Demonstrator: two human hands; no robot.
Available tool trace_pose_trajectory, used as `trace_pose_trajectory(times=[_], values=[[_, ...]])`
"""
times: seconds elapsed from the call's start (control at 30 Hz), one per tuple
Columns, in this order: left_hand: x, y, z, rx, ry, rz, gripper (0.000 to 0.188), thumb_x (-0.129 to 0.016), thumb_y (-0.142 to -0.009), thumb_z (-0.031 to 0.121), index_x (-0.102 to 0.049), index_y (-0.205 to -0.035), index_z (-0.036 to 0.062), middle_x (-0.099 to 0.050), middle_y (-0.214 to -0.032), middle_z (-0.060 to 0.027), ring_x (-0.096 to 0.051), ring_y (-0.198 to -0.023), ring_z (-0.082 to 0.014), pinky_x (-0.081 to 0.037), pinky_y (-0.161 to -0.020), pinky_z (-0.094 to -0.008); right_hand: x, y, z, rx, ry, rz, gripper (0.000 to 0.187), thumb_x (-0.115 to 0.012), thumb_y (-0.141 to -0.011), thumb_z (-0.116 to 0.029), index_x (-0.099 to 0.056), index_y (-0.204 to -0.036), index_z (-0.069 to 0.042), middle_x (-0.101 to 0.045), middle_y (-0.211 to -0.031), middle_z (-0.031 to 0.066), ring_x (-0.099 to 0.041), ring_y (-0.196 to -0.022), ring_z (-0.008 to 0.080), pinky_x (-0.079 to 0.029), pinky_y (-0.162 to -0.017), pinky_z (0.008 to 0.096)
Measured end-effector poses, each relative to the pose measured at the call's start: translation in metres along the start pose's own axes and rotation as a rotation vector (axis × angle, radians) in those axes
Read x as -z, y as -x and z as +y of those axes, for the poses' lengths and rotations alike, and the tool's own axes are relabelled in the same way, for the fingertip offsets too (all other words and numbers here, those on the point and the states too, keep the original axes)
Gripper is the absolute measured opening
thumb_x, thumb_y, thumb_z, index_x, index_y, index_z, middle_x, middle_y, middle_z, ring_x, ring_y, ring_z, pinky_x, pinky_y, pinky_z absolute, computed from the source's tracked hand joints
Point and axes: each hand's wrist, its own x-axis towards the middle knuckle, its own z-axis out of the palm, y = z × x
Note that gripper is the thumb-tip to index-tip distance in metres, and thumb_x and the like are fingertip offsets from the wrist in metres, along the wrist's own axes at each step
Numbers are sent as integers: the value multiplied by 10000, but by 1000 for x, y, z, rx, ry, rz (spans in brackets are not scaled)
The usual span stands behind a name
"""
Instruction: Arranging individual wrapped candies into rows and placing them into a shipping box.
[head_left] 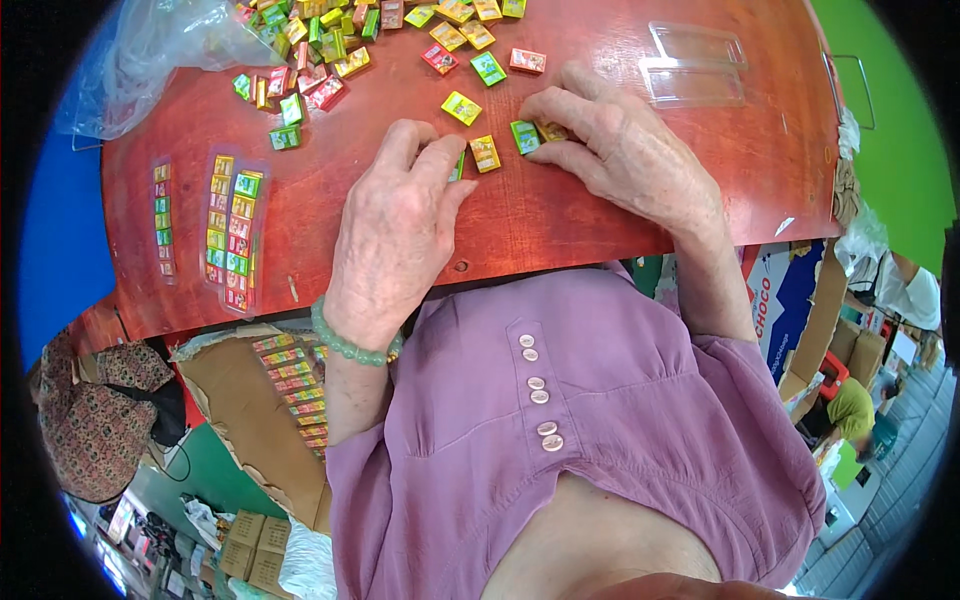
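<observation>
Both hands are busy at the near part of the red bench [560, 220]! On the left, the left hand [395, 220], a green bead bracelet [350, 347] at its wrist, has its grip closed, thumb and fingers around a small green box [457, 167], mostly hidden behind the fingers. Over to the right hand [632, 150]: its grip is closed too, thumb and forefinger at a green-and-white box [525, 137], with a yellow box [551, 131] tucked just beside it, half covered by the fingers. And in between, an orange box [485, 154] lies on the bench, right by the left fingertips! Just beyond it sits a lime-yellow box [461, 108]. Farther up, a loose pile of boxes [330, 38] spreads beside a clear plastic bag [165, 60]. Two clear trays [693, 84] lie at upper right, while at far left, packed rows of boxes [241, 230] stand side by side, a single shorter row [163, 220] near them.
</observation>
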Motion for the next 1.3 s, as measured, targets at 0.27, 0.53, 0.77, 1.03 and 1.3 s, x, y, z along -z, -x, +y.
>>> trace_pose_trajectory(times=[0.27, 0.53, 0.77, 1.03, 1.3], values=[[-13, -6, 9, -44, -7, 76, 340, -796, -815, 75, -631, -1100, -9, -588, -1042, -138, -665, -909, -349, -574, -738, -445, -4, -1, -7, -30, -41, -26, 284, -741, -878, -129, -669, -1134, -29, -587, -1086, 134, -646, -970, 329, -537, -828, 423], [-9, -5, 5, -24, -11, 86, 292, -744, -857, 34, -601, -1107, -18, -564, -1045, -181, -636, -936, -391, -548, -775, -464, -8, -5, 0, 5, -36, 38, 263, -724, -896, -132, -674, -1128, -19, -598, -1084, 145, -644, -981, 340, -531, -844, 429], [1, -16, -6, 62, -131, 175, 249, -721, -875, 17, -572, -1070, -21, -542, -1031, -202, -612, -947, -422, -525, -777, -488, -8, -21, -4, -85, 9, 59, 247, -705, -922, -134, -662, -1140, -26, -588, -1068, 166, -636, -983, 375, -519, -837, 454], [0, -26, -9, 37, -120, 125, 287, -745, -859, 35, -576, -1084, -19, -542, -1019, -197, -614, -938, -414, -519, -763, -487, -11, -40, 3, 12, 33, 72, 248, -689, -930, -132, -662, -1160, -41, -594, -1133, 149, -647, -1011, 366, -529, -859, 455], [-5, -28, -7, 1, -87, 146, 387, -794, -825, 109, -644, -1167, 11, -565, -1024, -154, -624, -915, -353, -529, -764, -457, -9, -42, 1, 57, -54, -62, 286, -687, -906, -76, -644, -1187, -43, -578, -1161, 153, -630, -1055, 379, -530, -878, 452]])
